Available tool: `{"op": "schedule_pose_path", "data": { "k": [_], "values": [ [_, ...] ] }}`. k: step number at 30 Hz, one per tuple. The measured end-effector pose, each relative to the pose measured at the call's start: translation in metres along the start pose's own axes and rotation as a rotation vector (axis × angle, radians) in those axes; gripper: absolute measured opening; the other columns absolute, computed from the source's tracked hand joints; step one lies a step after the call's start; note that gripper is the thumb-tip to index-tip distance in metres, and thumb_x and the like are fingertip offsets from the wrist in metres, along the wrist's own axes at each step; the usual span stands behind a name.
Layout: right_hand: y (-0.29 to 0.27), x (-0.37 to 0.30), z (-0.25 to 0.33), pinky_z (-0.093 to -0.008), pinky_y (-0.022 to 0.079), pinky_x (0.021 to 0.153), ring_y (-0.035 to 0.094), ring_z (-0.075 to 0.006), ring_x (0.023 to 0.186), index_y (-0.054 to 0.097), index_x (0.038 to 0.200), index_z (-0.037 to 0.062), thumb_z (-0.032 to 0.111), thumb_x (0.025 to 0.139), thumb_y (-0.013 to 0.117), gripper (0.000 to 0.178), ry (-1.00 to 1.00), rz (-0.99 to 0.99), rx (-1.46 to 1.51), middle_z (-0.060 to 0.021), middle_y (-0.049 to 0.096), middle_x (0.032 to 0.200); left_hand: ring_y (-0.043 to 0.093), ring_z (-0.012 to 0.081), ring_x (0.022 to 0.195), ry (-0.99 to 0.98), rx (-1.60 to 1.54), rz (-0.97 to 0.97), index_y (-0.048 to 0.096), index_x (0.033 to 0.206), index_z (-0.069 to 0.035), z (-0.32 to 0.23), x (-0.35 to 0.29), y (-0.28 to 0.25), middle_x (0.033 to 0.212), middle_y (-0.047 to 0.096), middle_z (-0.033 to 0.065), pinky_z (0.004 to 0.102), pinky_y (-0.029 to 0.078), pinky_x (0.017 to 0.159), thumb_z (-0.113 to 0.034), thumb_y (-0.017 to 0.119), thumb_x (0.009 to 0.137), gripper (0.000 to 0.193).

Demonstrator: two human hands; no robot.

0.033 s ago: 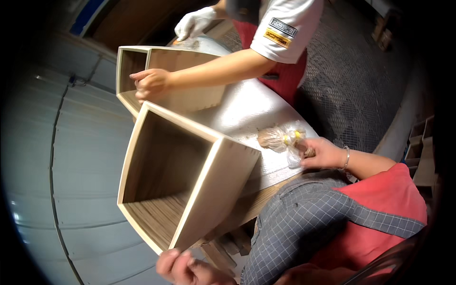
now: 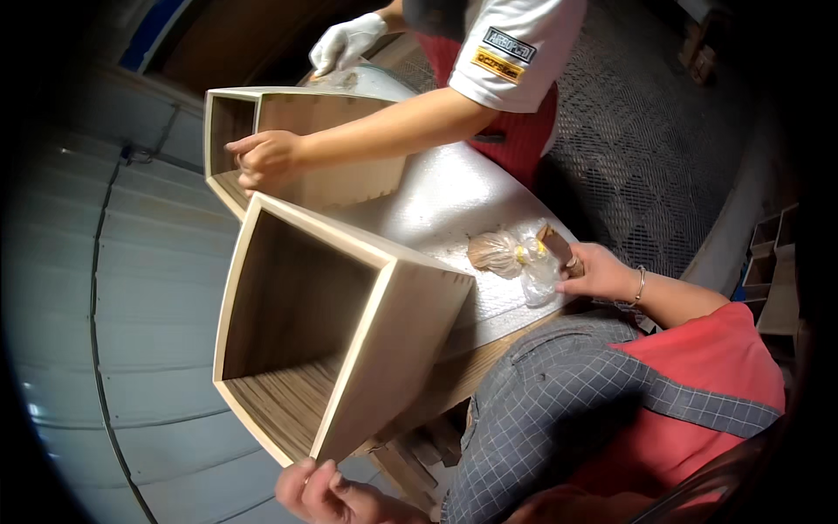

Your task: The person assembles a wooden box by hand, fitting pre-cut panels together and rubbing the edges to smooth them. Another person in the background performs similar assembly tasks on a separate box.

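An open-fronted wooden box [image 2: 410,349] with pale edges and a dark striped inside rests tilted in front of me. The fingers of my left hand [image 2: 336,493] are closed on its lower front corner. Beyond the box, my right hand [image 2: 602,272], a bracelet at its wrist, grips a small brown block [image 2: 553,244]. Part of the block is hidden by the fingers. Touching that hand is a clear plastic bag [image 2: 539,278] tied with yellow, with a brown lump [image 2: 491,253] in plastic beside it.
A co-worker's bare hand [image 2: 269,162] is at a second wooden box [image 2: 336,109]; their gloved hand [image 2: 345,44] is behind it. White foam sheeting [image 2: 445,196] covers the work surface. A pale panelled wall [image 2: 157,306] stands at left, wooden trays [image 2: 777,279] at far right.
My right hand has shifted slightly up and right, and the brown block now shows more clearly. My left hand stays at the box corner. The view has shifted a little.
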State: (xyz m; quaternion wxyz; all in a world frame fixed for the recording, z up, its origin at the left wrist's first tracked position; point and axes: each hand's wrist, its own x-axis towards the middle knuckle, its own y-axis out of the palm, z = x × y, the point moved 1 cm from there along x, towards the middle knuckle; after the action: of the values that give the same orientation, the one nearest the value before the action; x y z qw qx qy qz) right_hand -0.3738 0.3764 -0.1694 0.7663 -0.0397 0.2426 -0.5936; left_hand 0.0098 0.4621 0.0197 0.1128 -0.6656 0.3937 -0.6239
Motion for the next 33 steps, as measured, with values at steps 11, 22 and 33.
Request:
{"op": "schedule_pose_path", "data": {
  "k": [11, 22, 33],
  "values": [
    [0.016, 0.045, -0.044, -0.0436, 0.05, 0.09, 0.058, -0.0348, 0.106, 0.065, 0.107, 0.0056, 0.021, 0.078, 0.074, 0.034, -0.405, -0.478, -0.637, -0.0153, 0.06, 0.112, 0.063, 0.0274, 0.077, -0.152, 0.169, 0.329, 0.069, 0.105, 0.003, 0.01, 0.032, 0.064, 0.088, 0.066, 0.0133, 0.0341, 0.05, 0.068, -0.047, 0.044, 0.105, 0.056],
    [0.055, 0.099, -0.039, -0.0441, 0.044, 0.084, 0.059, -0.0275, 0.1, 0.067, 0.105, 0.0035, 0.017, 0.082, 0.065, 0.027, -0.061, 0.041, -0.893, -0.0122, 0.065, 0.103, 0.049, 0.0309, 0.055, 0.124, 0.525, 0.072, 0.061, 0.083, -0.001, 0.023, 0.018, 0.076, 0.067, 0.055, 0.0119, 0.0396, 0.036, 0.05, -0.047, 0.044, 0.105, 0.054],
    [-0.005, 0.083, -0.038, -0.0455, 0.053, 0.082, 0.068, -0.0346, 0.089, 0.07, 0.103, 0.0092, 0.028, 0.076, 0.073, 0.033, 0.12, 0.308, -0.533, -0.016, 0.072, 0.094, 0.05, 0.0299, 0.051, 0.177, 0.547, 0.069, 0.06, 0.085, -0.007, 0.018, 0.023, 0.075, 0.061, 0.051, 0.0082, 0.0402, 0.035, 0.047, -0.048, 0.047, 0.102, 0.047]
  ]
}}
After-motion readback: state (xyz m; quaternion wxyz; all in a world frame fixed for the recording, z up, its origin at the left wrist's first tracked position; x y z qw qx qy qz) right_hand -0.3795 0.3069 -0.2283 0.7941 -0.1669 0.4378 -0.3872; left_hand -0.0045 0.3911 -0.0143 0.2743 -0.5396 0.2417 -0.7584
